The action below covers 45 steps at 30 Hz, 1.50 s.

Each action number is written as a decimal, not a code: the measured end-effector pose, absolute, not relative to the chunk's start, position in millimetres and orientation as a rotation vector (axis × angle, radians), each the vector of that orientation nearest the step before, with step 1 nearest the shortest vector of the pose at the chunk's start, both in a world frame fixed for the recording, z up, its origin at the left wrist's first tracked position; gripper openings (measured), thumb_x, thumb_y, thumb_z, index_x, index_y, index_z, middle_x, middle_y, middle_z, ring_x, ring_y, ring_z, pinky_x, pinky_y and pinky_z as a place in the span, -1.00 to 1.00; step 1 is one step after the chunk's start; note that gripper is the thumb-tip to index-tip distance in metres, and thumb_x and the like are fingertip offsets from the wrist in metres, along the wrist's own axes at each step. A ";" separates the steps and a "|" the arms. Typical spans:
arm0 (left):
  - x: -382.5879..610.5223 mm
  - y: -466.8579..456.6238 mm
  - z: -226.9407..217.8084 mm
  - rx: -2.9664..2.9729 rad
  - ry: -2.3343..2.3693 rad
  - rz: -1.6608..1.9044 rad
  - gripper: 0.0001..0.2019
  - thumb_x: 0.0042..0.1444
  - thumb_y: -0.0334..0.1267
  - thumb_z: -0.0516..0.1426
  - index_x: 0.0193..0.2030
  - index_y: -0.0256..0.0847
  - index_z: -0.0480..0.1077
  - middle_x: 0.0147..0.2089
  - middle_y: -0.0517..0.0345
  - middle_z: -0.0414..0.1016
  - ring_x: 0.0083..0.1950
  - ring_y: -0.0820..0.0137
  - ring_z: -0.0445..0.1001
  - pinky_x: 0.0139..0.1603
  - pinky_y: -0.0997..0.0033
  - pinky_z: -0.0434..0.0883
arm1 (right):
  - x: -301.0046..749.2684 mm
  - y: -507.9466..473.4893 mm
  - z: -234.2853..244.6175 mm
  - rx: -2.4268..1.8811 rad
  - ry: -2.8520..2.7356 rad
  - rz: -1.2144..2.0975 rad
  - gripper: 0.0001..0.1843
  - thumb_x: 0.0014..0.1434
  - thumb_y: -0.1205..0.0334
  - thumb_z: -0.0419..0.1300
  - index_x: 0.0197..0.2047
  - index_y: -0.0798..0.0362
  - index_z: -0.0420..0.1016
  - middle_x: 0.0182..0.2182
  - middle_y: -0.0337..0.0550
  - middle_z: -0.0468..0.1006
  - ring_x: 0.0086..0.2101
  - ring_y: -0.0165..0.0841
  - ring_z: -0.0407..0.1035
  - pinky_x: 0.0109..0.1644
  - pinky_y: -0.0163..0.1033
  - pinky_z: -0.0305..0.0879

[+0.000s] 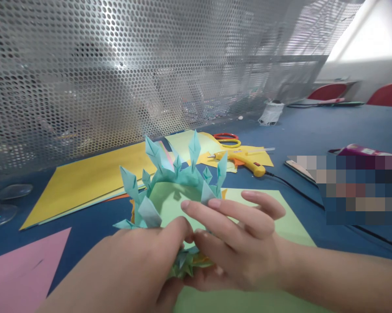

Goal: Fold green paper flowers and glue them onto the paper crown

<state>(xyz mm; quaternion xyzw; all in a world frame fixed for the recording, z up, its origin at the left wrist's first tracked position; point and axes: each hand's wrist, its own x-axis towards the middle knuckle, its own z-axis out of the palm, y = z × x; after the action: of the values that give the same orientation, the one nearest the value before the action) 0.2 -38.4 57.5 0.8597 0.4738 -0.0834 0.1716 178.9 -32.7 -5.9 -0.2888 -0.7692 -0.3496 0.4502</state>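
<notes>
A ring-shaped folded-paper crown (153, 215) in light teal, with pointed spikes standing up around it, sits above a pale green sheet (257, 295). Small green, blue and orange folded pieces show at its near side. My left hand (133, 261) is closed on the near left of the crown, thumb bent over the rim, its other fingers mostly hidden. From the right, my right hand (244, 234) grips the near right part between thumb and a finger. Its other fingers reach loosely over the ring's opening. Both hands hide much of the crown's near side.
Behind lie yellow sheets (94, 174), scissors (228, 141) and a yellow glue gun (244, 161) with a black cord (296, 189). Pink paper (22, 269) and eyeglasses (15, 191) are left. A perforated metal screen (133, 65) borders the blue table (313, 130).
</notes>
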 end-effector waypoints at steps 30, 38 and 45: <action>8.5 -37.8 53.8 2.464 1.385 -0.346 -0.77 -0.02 -0.37 0.02 -0.21 -0.09 0.35 -0.56 0.28 0.43 -0.64 0.39 0.34 -0.65 0.46 0.00 | 180.2 -36.3 -5.1 -0.753 -1.963 -0.843 -0.58 0.24 -0.04 0.02 -0.55 -0.06 0.44 -0.07 -0.38 0.52 -0.16 -0.37 0.24 0.12 -0.12 0.04; 12.2 -36.4 57.4 2.425 1.393 -0.307 -0.74 -0.05 -0.33 0.05 -0.18 -0.11 0.41 -0.43 0.19 0.55 -0.59 0.35 0.42 -0.64 0.45 0.11 | 180.6 -37.6 -2.4 -0.755 -1.963 -0.824 -0.61 0.25 0.01 0.02 -0.52 -0.04 0.46 -0.09 -0.38 0.54 -0.19 -0.38 0.24 0.07 -0.13 0.09; 12.9 -35.8 58.0 2.421 1.414 -0.289 -0.73 -0.03 -0.34 0.06 -0.16 -0.09 0.43 -0.33 0.18 0.62 -0.42 0.24 0.56 -0.56 0.45 0.22 | 181.2 -38.3 -4.1 -0.763 -1.978 -0.808 -0.54 0.30 -0.04 -0.06 -0.46 -0.06 0.51 -0.07 -0.37 0.54 -0.15 -0.38 0.26 0.08 -0.12 0.06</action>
<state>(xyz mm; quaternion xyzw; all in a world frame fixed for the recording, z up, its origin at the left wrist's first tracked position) 12.9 -35.8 58.0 0.8478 0.4952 -0.1011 0.1607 181.2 -38.3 -4.1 -0.3049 -0.7902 -0.3227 0.4225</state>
